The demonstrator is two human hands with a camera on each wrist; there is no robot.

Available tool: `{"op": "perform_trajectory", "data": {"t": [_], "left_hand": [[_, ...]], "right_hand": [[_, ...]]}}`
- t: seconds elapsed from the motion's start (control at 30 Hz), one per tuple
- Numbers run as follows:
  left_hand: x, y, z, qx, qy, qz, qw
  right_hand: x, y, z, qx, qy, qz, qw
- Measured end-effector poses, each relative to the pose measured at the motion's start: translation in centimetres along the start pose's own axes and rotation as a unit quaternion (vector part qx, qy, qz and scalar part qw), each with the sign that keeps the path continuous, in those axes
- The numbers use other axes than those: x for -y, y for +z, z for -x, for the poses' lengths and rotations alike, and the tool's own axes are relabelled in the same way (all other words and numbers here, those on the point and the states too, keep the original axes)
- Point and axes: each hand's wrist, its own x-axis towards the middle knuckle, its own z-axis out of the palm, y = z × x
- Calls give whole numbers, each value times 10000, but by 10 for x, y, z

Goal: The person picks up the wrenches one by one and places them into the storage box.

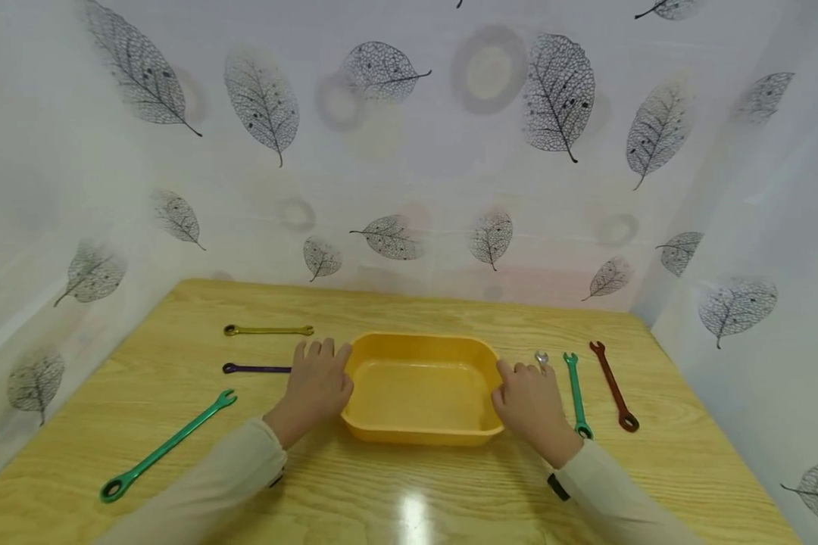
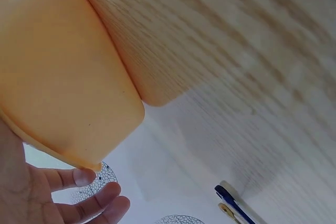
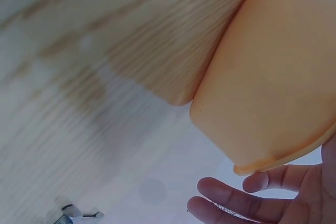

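A yellow plastic basin [image 1: 423, 393] with rounded corners stands on the table, and I see nothing inside it. At its left rim my left hand [image 1: 316, 382] holds the edge. The left wrist view shows the forefinger against the rim of the basin [image 2: 68, 77], other fingers loosely bent below it. My right hand [image 1: 532, 401] holds the opposite rim in much the same way; its forefinger meets the edge of the basin [image 3: 268, 77]. Behind the left hand a purple wrench [image 1: 255, 369] is partly covered. The right hand hides most of a silver wrench [image 1: 541, 356].
Left of the basin lie a yellow wrench [image 1: 269, 330] and a larger green wrench [image 1: 170, 443]. To the right are another green wrench [image 1: 576, 390] and a red wrench [image 1: 612, 384]. A leaf-patterned curtain [image 1: 409, 174] surrounds the back and sides of the wooden table [image 1: 354, 499].
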Motion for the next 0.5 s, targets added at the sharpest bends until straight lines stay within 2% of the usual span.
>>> {"op": "perform_trajectory", "data": {"t": [0.3,0.5], "left_hand": [[0,-2,3,-232,35,18,9997],[2,-2,3,-106,55,-13,9999]], "right_hand": [[1,-3,3,88,48,4,9999],[1,-5,5,-2,-9,65,10000]]}}
